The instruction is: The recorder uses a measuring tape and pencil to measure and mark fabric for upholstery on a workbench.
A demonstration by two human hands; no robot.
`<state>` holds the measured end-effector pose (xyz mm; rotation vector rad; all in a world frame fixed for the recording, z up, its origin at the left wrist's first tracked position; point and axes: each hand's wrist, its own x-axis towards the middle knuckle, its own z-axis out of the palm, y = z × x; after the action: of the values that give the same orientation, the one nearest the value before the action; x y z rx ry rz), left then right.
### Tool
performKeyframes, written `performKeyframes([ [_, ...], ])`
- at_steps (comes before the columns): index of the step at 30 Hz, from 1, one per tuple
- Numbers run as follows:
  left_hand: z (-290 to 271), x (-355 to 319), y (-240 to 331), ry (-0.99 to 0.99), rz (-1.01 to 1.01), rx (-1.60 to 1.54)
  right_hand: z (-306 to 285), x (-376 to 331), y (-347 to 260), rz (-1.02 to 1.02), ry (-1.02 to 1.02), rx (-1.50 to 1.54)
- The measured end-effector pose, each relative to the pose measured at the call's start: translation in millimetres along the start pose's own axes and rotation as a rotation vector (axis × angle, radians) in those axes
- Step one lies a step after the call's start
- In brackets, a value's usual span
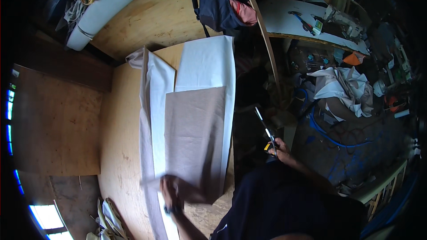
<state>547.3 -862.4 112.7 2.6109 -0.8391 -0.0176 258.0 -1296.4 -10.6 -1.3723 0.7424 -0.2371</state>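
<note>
Grey fabric point(193, 138) lies near the table's point(120, 151) right edge, left hand point(171, 193) pressed flat on it, right hand point(278, 147) gripping scissors point(266, 131).

The work surface is a plywood table point(124, 142). A second white-topped bench point(284, 22) stands at upper right, carrying tools. The floor point(356, 142) is cluttered with crumpled fabric point(342, 86) and a blue hose point(329, 135). Daylight enters through a window point(44, 215) at lower left.

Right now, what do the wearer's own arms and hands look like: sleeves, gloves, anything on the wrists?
Both hands are bare, no gloves. The left hand has a dark band, probably a watch, at the wrist. The right hand has a bare forearm running back to a dark navy short-sleeved top.
</note>
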Motion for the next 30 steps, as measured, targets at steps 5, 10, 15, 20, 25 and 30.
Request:
performKeyframes([
  [5,54.1,236.9,80.1,0.043,0.232,-0.667,-14.8,-11.3,-7.5,-0.046,0.168,0.179],
  [10,106.6,302.9,155.3,0.062,0.07,-0.731,-27.8,-32.9,9.4,-0.039,0.451,-0.272],
  [15,179.3,289.1,248.4,-0.244,0.188,-0.676,-34.9,-53.4,19.5,0.045,0.696,-0.185],
  [20,202.7,279.1,293.7,-0.435,0.321,-0.655,-37.3,-55.6,18.1,0.032,0.802,-0.099],
  [25,207.8,253.8,342.3,-0.593,0.489,-0.678,-34.0,-71.8,18.1,0.017,0.723,0.132],
  [30,216.5,224.4,358.1,-0.707,0.549,-0.673,-32.5,-103.1,27.5,-0.045,0.808,0.154],
])
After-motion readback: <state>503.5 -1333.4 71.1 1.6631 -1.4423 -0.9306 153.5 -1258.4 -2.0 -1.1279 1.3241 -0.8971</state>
